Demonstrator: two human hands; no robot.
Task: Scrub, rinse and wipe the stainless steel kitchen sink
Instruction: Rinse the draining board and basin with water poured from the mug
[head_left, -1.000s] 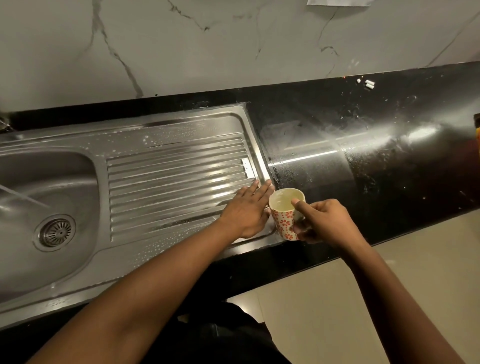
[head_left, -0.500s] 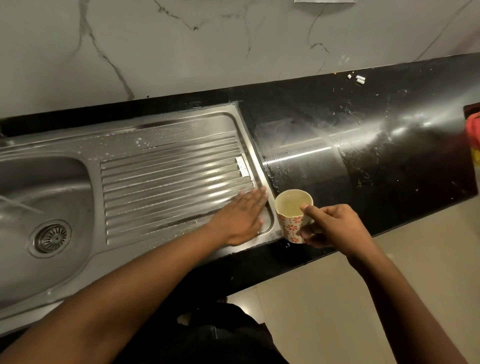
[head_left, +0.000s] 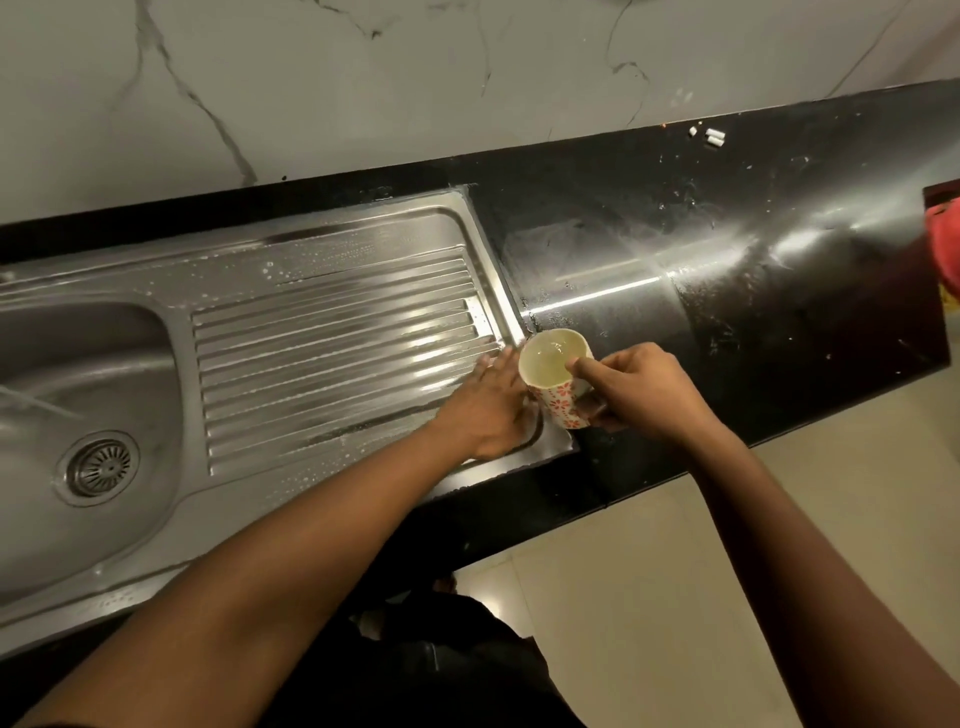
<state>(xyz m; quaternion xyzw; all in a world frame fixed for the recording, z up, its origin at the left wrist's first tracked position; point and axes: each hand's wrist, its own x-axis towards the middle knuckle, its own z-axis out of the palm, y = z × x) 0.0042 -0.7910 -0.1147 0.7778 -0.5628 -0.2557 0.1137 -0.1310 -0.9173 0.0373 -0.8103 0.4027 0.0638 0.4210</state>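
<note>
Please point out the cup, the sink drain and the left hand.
cup (head_left: 557, 408): head view, on its flowered outer wall.
sink drain (head_left: 100, 467): head view, on the strainer's centre.
left hand (head_left: 487, 410): head view, on its back.

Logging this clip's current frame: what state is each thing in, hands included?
cup, tilted, pale liquid inside, gripped by right hand
left hand, flat, fingers straight, on drainboard
drainboard, wet with droplets
drain strainer, seated in basin
countertop, streaked and smeared

A glossy, water-streaked black countertop (head_left: 727, 312) carries an inset stainless steel sink (head_left: 104, 374) with ribbed drainboard (head_left: 332, 353). Two small white bits (head_left: 714, 136) lie near the marble wall (head_left: 363, 93), and a red object (head_left: 946, 244) sits at the right edge.
</note>
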